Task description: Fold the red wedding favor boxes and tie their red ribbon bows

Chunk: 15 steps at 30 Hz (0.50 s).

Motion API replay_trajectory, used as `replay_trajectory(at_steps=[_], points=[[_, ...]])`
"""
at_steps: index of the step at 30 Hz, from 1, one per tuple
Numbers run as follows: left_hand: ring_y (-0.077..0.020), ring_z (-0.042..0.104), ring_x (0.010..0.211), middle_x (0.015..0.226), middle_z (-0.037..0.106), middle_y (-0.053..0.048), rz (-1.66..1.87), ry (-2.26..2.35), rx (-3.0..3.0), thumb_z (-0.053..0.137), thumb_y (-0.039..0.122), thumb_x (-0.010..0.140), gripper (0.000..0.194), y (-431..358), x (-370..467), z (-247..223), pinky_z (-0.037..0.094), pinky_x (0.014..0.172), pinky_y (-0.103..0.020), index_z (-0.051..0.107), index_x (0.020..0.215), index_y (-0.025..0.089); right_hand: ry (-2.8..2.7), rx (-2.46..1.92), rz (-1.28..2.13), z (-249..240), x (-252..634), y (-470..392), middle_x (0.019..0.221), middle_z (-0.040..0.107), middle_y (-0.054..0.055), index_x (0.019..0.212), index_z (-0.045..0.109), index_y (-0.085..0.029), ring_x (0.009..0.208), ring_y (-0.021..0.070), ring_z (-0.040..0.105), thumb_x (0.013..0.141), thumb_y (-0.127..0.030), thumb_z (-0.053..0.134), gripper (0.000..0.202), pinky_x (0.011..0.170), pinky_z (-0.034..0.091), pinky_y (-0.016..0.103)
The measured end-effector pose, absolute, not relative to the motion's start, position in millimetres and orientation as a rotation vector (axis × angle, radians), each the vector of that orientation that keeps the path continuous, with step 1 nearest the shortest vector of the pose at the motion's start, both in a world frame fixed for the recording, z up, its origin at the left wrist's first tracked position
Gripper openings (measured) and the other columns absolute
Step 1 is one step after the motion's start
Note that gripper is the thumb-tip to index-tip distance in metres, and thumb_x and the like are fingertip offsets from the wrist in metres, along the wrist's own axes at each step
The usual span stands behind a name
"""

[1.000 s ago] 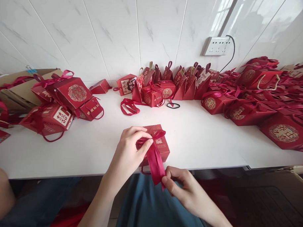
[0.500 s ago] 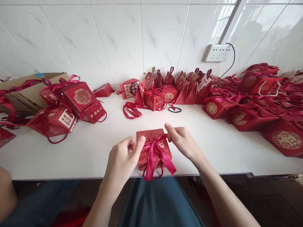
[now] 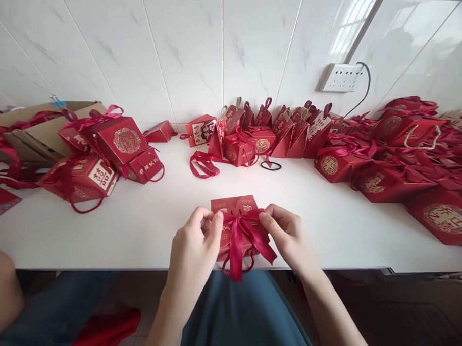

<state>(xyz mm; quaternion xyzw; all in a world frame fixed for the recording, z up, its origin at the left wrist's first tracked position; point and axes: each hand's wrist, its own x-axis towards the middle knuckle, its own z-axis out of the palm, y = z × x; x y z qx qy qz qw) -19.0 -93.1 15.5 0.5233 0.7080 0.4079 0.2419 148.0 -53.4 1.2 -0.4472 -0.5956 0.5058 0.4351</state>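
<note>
A red gift box [image 3: 235,202] with gold print sits at the front edge of the white table, directly before me. Across its top runs a magenta ribbon bow [image 3: 239,234], its two tails hanging toward me. My left hand [image 3: 199,237] pinches the bow's left loop between thumb and fingers. On the other side, my right hand [image 3: 285,233] has the right loop pinched the same way. A dark red cord handle [image 3: 247,269] droops from the box's near side, partly behind the ribbon tails.
Finished-looking red boxes [image 3: 378,180] are heaped at the right. More boxes [image 3: 124,141] and brown cardboard [image 3: 38,141] lie at the left. A loose ribbon [image 3: 203,164] and a black hair tie [image 3: 271,166] rest mid-table. Another person's arm [image 3: 2,281] shows at lower left.
My right hand has come down from above the box's right corner and now grips the bow's right loop. The bow looks pulled wider, and the view has shifted slightly.
</note>
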Motion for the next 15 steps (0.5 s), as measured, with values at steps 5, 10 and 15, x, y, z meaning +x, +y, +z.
replay_trajectory(at_steps=[5,10,15], points=[[-0.0095,0.039,0.044,0.052,0.043,0.006,1.271,1.841,1.246,0.050,0.052,0.085,0.032,-94.4,-14.8,9.6,0.034,0.041,-0.017,0.048,0.073,0.023,-1.406,-1.051,1.301,-8.6,146.9,-58.2,0.058,0.039,-0.005,0.070,0.042,-0.020,0.053,0.0093,0.033,0.084,-0.039,0.055,0.027,0.050,0.028,0.022],[-0.0094,0.040,0.045,0.055,0.046,0.005,1.348,1.776,1.115,0.049,0.049,0.086,0.030,-93.9,-10.1,5.2,0.035,0.040,-0.017,0.046,0.073,0.023,-1.302,-0.917,1.438,-16.9,147.3,-53.8,0.058,0.040,-0.006,0.071,0.043,-0.020,0.052,0.0086,0.032,0.084,-0.041,0.056,0.028,0.051,0.028,0.022],[-0.0104,0.041,0.047,0.055,0.043,0.005,1.354,1.763,1.101,0.047,0.047,0.087,0.028,-93.7,-10.2,5.1,0.036,0.042,-0.018,0.045,0.073,0.023,-1.244,-0.888,1.520,-17.7,149.4,-49.8,0.061,0.042,-0.005,0.073,0.044,-0.019,0.053,0.0086,0.034,0.084,-0.043,0.058,0.029,0.052,0.028,0.023]])
